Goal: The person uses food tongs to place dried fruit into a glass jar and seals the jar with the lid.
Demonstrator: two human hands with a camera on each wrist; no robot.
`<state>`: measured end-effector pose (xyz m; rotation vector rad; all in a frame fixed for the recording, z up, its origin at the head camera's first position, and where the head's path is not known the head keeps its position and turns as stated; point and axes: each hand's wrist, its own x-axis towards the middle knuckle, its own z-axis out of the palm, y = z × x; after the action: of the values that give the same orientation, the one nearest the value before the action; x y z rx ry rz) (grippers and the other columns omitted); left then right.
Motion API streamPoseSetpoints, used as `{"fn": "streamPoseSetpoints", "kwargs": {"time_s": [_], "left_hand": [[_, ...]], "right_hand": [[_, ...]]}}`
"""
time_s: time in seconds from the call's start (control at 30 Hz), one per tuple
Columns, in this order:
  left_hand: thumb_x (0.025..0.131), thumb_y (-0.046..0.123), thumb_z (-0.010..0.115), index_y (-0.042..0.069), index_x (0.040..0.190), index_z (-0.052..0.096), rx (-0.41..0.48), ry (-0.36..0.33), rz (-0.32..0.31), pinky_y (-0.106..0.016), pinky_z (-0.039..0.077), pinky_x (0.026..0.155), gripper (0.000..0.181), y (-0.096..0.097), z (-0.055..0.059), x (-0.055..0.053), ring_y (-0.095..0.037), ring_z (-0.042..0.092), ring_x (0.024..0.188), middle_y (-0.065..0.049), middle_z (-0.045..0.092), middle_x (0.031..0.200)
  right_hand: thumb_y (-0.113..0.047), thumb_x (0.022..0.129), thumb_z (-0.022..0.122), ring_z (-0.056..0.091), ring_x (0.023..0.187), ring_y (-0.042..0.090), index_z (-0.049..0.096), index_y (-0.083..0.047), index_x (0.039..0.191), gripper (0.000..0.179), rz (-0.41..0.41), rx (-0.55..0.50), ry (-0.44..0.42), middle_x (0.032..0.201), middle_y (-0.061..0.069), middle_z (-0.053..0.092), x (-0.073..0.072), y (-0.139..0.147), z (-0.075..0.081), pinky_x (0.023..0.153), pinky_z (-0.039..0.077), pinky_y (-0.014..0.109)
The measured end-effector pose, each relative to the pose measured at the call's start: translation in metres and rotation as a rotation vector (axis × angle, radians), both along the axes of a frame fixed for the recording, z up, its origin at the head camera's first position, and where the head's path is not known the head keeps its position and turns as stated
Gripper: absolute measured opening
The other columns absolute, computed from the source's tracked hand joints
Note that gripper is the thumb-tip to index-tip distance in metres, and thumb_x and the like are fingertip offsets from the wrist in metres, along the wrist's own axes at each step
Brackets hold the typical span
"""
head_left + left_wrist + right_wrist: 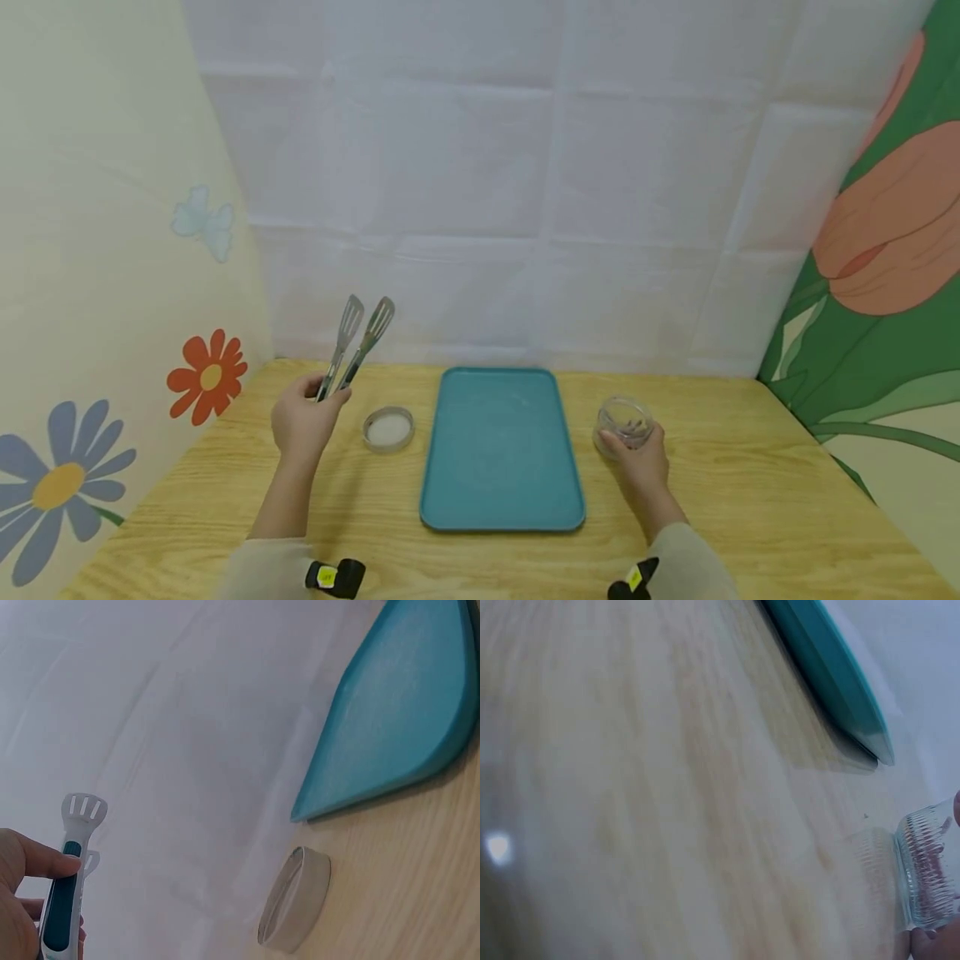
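Note:
My left hand (306, 421) grips a pair of tongs (358, 346) by the handles, slotted heads pointing up and spread apart, above the table's left side. In the left wrist view, the thumb presses the dark green grip of the tongs (66, 900). On the right, my right hand (643, 462) holds a clear glass jar (625, 417) round its side; it appears to stand on the table. Some small dark reddish bits show inside the ribbed jar (930, 862) in the right wrist view; what they are I cannot tell. Most of the right hand lies outside that view.
A blue-green rectangular tray (501, 450) lies flat on the wooden table (750, 467) between the hands. Left of it sits a shallow round container or lid (388, 429) with a pale inside. A white cloth (450, 167) hangs behind, with flower-printed panels at both sides.

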<state>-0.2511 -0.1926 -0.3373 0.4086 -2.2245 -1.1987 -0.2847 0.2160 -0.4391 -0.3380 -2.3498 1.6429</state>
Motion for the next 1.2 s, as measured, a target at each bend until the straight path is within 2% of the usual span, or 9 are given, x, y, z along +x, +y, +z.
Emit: {"fn": "streamPoseSetpoints", "kwargs": {"time_s": [0.23, 0.37, 0.5, 0.83, 1.2], "left_hand": [[0.076, 0.021, 0.064, -0.003, 0.101, 0.057, -0.009, -0.105, 0.034, -0.040, 0.034, 0.062, 0.036, -0.029, -0.017, -0.001, -0.031, 0.050, 0.081, -0.021, 0.056, 0.095], [0.076, 0.021, 0.063, -0.005, 0.101, 0.057, -0.041, -0.156, 0.032, -0.040, 0.035, 0.059, 0.036, -0.041, -0.026, -0.001, -0.032, 0.050, 0.078, -0.023, 0.056, 0.094], [0.075, 0.019, 0.063, -0.006, 0.099, 0.058, -0.082, -0.192, 0.024, -0.037, 0.035, 0.053, 0.035, -0.048, -0.036, -0.002, -0.031, 0.051, 0.072, -0.023, 0.057, 0.090], [0.074, 0.022, 0.063, -0.008, 0.104, 0.055, -0.159, -0.340, -0.007, -0.038, 0.038, 0.049, 0.043, -0.058, -0.053, -0.005, -0.040, 0.050, 0.078, -0.025, 0.055, 0.094], [0.074, 0.020, 0.063, -0.009, 0.103, 0.054, -0.214, -0.358, -0.025, -0.042, 0.037, 0.056, 0.042, -0.065, -0.067, -0.008, -0.040, 0.050, 0.079, -0.026, 0.054, 0.094]], "right_hand": [[-0.041, 0.071, 0.067, 0.029, 0.114, 0.038, 0.019, -0.002, 0.130, 0.085, -0.016, 0.002, 0.017, 0.125, 0.026, 0.032, -0.001, -0.001, -0.002, 0.090, 0.025, 0.049], [-0.041, 0.071, 0.067, 0.030, 0.114, 0.039, 0.020, -0.001, 0.129, 0.085, -0.029, 0.020, 0.021, 0.124, 0.027, 0.032, -0.002, -0.001, -0.004, 0.090, 0.025, 0.049], [-0.040, 0.071, 0.068, 0.031, 0.113, 0.039, 0.022, -0.001, 0.128, 0.083, -0.039, 0.026, 0.035, 0.123, 0.026, 0.034, -0.003, -0.002, -0.005, 0.089, 0.026, 0.049], [-0.040, 0.072, 0.066, 0.029, 0.114, 0.040, 0.019, 0.000, 0.130, 0.084, -0.016, 0.026, 0.023, 0.125, 0.028, 0.031, -0.001, 0.001, -0.001, 0.089, 0.025, 0.050], [-0.042, 0.071, 0.067, 0.029, 0.114, 0.039, 0.019, -0.001, 0.130, 0.086, -0.008, 0.020, 0.023, 0.125, 0.027, 0.031, -0.001, 0.000, -0.001, 0.090, 0.025, 0.049]]}}
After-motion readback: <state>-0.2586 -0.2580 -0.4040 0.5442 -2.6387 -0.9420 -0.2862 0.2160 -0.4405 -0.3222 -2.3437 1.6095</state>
